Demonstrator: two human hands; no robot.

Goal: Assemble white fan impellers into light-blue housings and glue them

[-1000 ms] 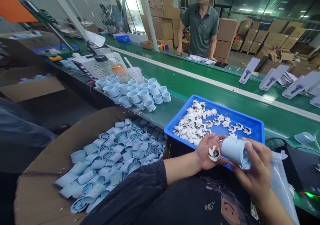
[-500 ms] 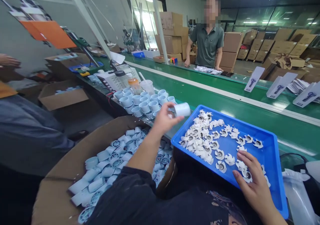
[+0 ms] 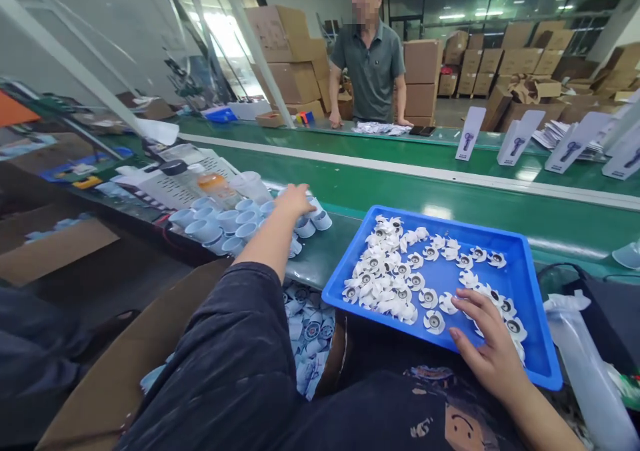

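My left hand (image 3: 296, 201) reaches forward over a cluster of light blue cup-shaped plastic housings (image 3: 247, 229) on the bench edge. Its fingers curl down on a pale housing (image 3: 316, 206) at the cluster's right end, mostly hidden under the hand. My right hand (image 3: 486, 347) hovers with fingers spread above the near right side of a blue tray (image 3: 345, 264), holding nothing. White fan impellers (image 3: 433, 321) with dark hubs lie in the tray, heaped at its left and scattered singly elsewhere; several sit just beyond my right fingertips.
A large cardboard box (image 3: 165, 324) below holds more blue housings (image 3: 313, 331). Behind the cluster stand a bottle with an orange label (image 3: 215, 185) and a plastic cup (image 3: 253, 185). Across the green conveyor (image 3: 345, 174) stands a person (image 3: 370, 71); printed white cartons (image 3: 470, 134) stand to the right.
My left hand has moved left and forward, carrying a light blue housing from beside the tray to the cluster. The view has turned right. My right hand stays spread over the tray.
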